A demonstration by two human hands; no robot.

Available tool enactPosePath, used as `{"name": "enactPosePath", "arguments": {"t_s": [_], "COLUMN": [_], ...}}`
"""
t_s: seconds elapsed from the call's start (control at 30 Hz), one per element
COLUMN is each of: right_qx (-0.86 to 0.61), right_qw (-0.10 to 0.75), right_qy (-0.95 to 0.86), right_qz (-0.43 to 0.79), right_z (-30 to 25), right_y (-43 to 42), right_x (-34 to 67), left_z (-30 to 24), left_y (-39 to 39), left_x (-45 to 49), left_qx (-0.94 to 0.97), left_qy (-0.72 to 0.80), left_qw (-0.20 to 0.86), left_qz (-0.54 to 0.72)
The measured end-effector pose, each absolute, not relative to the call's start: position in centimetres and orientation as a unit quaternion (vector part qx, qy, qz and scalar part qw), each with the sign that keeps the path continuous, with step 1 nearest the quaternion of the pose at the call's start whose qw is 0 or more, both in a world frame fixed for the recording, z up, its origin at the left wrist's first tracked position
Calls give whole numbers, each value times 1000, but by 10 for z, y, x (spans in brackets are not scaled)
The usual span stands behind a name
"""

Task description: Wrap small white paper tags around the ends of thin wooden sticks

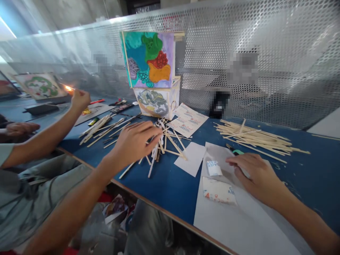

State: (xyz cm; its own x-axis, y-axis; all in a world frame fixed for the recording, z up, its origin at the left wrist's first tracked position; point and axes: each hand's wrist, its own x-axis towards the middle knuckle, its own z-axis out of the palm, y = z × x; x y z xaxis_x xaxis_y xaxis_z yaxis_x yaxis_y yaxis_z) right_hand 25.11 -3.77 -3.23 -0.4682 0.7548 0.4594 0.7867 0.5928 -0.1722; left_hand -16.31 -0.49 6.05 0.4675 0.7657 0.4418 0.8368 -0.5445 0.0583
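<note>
My left hand point(136, 140) reaches over a loose heap of thin wooden sticks point(166, 141), its fingers stretched out with a small gap above the thumb. No stick is plainly held in it. My right hand point(256, 173) hovers over a large white sheet point(220, 226), fingers loosely apart and nothing visible in them. Close to its fingertips lies a slim tool with a green part point(237, 152), partly hidden. Two folded pieces of printed paper, a small one point(214, 167) and a wider one point(219, 190), rest on the sheet.
A painted panel structure point(148, 60) stands at the back. More sticks point(255, 136) lie at right and others point(103, 129) at left. Printed paper point(188, 120) lies near the structure. At left, another person's hand point(81, 101) holds something burning. A perforated metal screen point(207, 53) borders the table.
</note>
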Motion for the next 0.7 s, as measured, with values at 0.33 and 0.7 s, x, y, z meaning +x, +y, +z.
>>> {"name": "enactPosePath", "arguments": {"t_s": [0.33, 0.7], "right_qx": [-425, -434], "right_qw": [166, 127], "right_qy": [-890, -892], "right_qz": [-7, 0], "right_z": [-28, -29], "right_y": [-40, -40], "right_x": [251, 252], "left_z": [33, 38], "left_y": [15, 68], "left_x": [-151, -149], "left_qx": [-908, -941], "left_qy": [-405, -326], "left_qw": [64, 94], "left_qz": [-89, 1]}}
